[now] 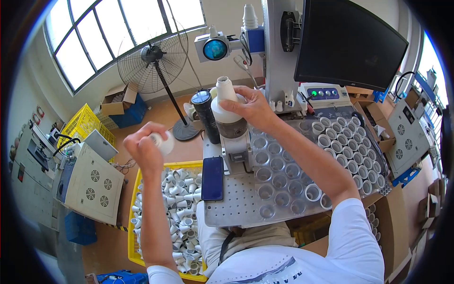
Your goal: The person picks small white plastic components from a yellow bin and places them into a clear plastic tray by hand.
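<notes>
My right hand (248,106) is closed around the side of a white bottle-shaped part (224,97), which stands upright on a dark round holder (232,128) under the laser head (215,48). Off to the left, my left hand (149,142) grips a white plastic part (162,143), slightly blurred, above the yellow crate (134,203). Many small white funnel-like pieces (182,208) fill that crate. On the right of the metal worktable (231,206), rows of white cups (347,152) stand in a clear tray (279,180) with round pockets.
A phone (212,178) lies at the worktable's left edge, near a black cylinder (205,116). Behind are a standing fan (152,54), a monitor (351,42) and a control box (326,94). A grey machine cabinet (92,182) stands at the left.
</notes>
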The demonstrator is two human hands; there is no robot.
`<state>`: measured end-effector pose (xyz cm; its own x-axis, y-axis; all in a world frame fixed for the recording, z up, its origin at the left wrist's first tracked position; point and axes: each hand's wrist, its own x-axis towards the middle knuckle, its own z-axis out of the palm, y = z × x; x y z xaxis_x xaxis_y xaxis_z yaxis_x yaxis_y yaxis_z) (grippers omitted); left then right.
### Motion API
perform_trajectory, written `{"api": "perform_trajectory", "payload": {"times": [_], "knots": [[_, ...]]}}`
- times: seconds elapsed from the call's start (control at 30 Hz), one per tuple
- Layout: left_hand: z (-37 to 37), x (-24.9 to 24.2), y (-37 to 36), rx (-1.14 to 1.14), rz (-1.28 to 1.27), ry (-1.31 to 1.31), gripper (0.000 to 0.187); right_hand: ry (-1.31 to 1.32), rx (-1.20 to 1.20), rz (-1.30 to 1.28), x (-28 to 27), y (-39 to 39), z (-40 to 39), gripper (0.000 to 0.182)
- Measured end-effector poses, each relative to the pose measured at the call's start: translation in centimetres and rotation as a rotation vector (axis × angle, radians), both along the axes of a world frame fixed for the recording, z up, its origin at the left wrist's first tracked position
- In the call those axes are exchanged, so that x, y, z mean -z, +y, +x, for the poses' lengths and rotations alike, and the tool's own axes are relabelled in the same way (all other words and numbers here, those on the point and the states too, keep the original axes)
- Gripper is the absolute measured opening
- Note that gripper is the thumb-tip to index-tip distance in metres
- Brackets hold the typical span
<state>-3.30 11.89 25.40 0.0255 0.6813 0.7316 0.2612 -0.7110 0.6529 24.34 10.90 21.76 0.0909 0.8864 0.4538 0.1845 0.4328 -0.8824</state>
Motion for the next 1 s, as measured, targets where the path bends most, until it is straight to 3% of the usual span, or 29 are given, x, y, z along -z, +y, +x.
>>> {"api": "perform_trajectory", "payload": {"times": [0.07,0.13,0.17,0.23,0.27,0.3,0.37,0.47,0.53,0.57,0.67,0.8,0.87,0.9,0.97,1.0], "knots": [[-6.4,5.5,2.1,-0.287,-0.071,0.129,0.03,-0.032,-0.001,0.034,0.2,0.2,0.4,0.067],[-14.6,11.3,4.6,-0.292,-0.156,0.227,0.032,-0.051,-0.011,0.041,0.3,-1.4,1.5,0.067],[-17.3,14.2,5.5,-0.379,-0.207,0.055,0.03,-0.039,0.032,0.01,0.1,-3.2,2.8,0.067],[-25.8,19.7,5.6,-0.469,-0.227,0.158,0.034,-0.584,0.094,-0.03,-0.1,-7.9,6.4,0.066],[-29.0,21.8,4.7,-0.475,-0.243,0.131,0.034,-0.758,0.081,-0.23,-0.4,-10.8,7.9,0.063],[-29.8,22.4,3.2,-0.48,-0.353,0.012,0.035,-0.759,0.103,-0.278,0.5,-13.2,9.7,0.063],[-31.4,24.8,1.0,-0.523,-0.354,0.116,0.034,-1.212,0.041,-0.585,2.0,-17.6,12.1,0.059],[-27.6,25.0,-0.8,-0.409,-0.386,0.217,0.032,-1.206,0.152,-0.762,5.4,-20.8,13.4,0.056],[-23.0,24.3,-1.3,-0.292,-0.392,0.115,0.031,-1.198,0.195,-0.77,7.1,-21.4,14.0,0.055],[-20.1,23.6,-1.5,-0.188,-0.386,0.01,0.031,-1.193,0.231,-0.76,7.1,-21.1,14.2,0.054],[-10.7,20.0,-3.7,-0.116,-0.3,0.056,0.032,-1.24,0.174,-0.791,6.1,-20.3,14.4,0.054],[-1.9,20.9,-6.7,0.268,-0.307,0.012,0.028,-1.256,0.152,-0.709,2.1,-16.9,14.4,0.057],[1.5,21.2,-8.5,0.397,-0.327,0.147,0.03,-1.009,0.244,-0.653,0.7,-14.5,13.6,0.057],[3.1,21.3,-9.2,0.437,-0.343,0.202,0.032,-1.01,0.244,-0.637,1.3,-13.4,13.4,0.057],[5.1,23.3,-9.8,0.507,-0.34,0.231,0.03,-0.678,0.194,-0.483,5.0,-10.0,13.6,0.053],[5.5,24.5,-9.8,0.497,-0.332,0.233,0.03,-0.678,0.188,-0.472,6.7,-8.6,13.4,0.053]]}}
